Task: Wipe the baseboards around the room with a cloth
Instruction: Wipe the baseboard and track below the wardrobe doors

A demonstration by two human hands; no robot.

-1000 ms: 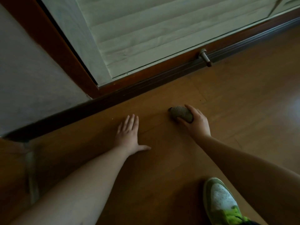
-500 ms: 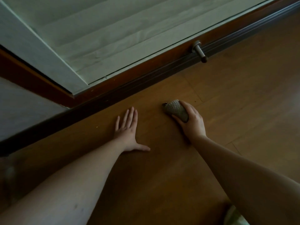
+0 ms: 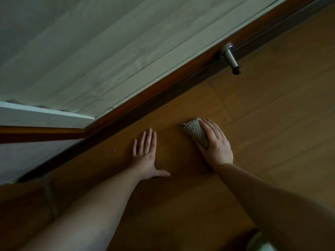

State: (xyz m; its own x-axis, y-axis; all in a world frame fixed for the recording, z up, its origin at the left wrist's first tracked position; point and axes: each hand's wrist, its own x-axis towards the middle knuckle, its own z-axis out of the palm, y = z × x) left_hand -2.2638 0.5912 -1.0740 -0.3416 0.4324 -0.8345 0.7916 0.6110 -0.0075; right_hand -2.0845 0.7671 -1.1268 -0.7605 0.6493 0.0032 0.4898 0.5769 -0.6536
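Head view: your two hands on the wood floor [image 3: 272, 133], centre frame.
Right hand [image 3: 215, 144]: fingers curled around the bunched cloth [image 3: 194, 132], which pokes out toward the baseboard [image 3: 163, 96].
Left hand [image 3: 146, 156]: flat, fingers spread, holding nothing.
Doorstop [image 3: 230, 57]: upper right, projecting from the baseboard.

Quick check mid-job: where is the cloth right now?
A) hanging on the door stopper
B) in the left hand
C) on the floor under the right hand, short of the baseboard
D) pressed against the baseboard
C: the cloth lies on the floor under the right hand, apart from the baseboard; the left hand is flat and empty.
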